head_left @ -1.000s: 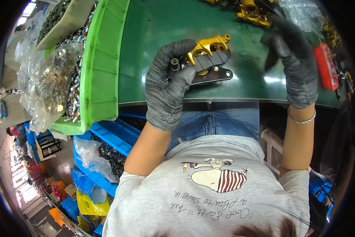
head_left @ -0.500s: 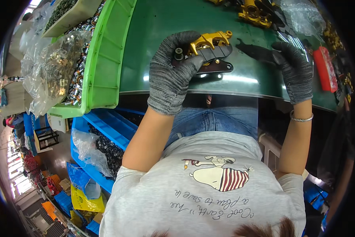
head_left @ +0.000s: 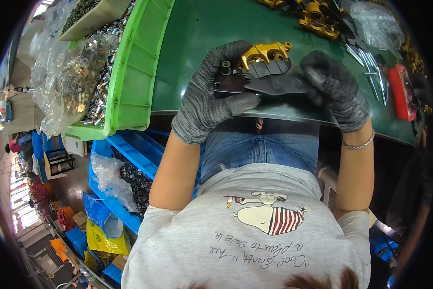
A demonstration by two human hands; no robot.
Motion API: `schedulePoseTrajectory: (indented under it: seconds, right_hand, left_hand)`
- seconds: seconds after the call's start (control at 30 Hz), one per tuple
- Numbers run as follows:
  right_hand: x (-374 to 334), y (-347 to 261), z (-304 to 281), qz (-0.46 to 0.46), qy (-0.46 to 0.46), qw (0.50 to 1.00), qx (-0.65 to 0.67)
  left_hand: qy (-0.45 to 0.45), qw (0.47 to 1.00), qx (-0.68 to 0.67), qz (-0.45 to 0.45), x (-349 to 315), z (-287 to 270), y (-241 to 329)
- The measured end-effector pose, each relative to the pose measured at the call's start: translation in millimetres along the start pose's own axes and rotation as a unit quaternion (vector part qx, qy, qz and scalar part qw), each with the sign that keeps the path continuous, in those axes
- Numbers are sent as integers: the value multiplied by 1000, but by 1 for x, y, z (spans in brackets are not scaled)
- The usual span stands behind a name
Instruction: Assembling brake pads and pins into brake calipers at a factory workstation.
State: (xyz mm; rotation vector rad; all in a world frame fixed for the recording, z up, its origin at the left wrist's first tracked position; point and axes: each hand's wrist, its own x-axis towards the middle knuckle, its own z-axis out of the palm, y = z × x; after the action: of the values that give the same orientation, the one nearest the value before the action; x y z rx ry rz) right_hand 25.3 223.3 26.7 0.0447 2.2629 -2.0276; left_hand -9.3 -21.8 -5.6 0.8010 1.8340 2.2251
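In my gloved left hand (head_left: 199, 98) is a gold brake caliper (head_left: 265, 51) with grey-black brake pads (head_left: 270, 68) on its near side. A black bracket (head_left: 230, 84) sits below it by the palm, and a bolt-like metal piece (head_left: 225, 66) stands near the fingers. My gloved right hand (head_left: 340, 91) pinches one end of a flat black metal plate (head_left: 280, 85). This plate lies across the near side of the caliper, partly over the bracket. Its far end is close to my left thumb; whether the thumb touches it I cannot tell. My right fingertips are slightly blurred.
A green crate (head_left: 141, 72) of small metal parts and bagged brass pieces stands left of the green table (head_left: 197, 29). More gold calipers (head_left: 317, 19), metal pins (head_left: 370, 72) and a red box (head_left: 402, 91) lie right. Blue bins (head_left: 134, 156) sit below left.
My right hand has moved left, bringing the black plate from beside the caliper to its near side, over the bracket. My left thumb has shifted down, away from the pads.
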Motion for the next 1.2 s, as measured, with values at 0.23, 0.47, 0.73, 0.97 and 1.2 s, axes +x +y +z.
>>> schedulePoseTrajectory:
  seconds: [0.23, 0.47, 0.73, 0.97, 1.2]
  right_hand:
    - [10, 1, 15, 60, -4, 996, 60]
    - [5, 8, 22, 62, 24, 995, 74]
    - [10, 0, 29, -10, 96, 993, -69]
    - [18, -3, 7, 78, 49, 995, -29]
    - [30, 3, -3, 152, -93, 977, 115]
  left_hand:
    - [82, 990, 90, -70, 0, 12, 5]
    - [71, 994, 83, 28, 2, 11, -1]
    - [115, 990, 64, -47, 3, 18, 3]
    - [129, 990, 35, -46, 0, 20, 4]
    - [106, 991, 86, -12, 1, 15, 1]
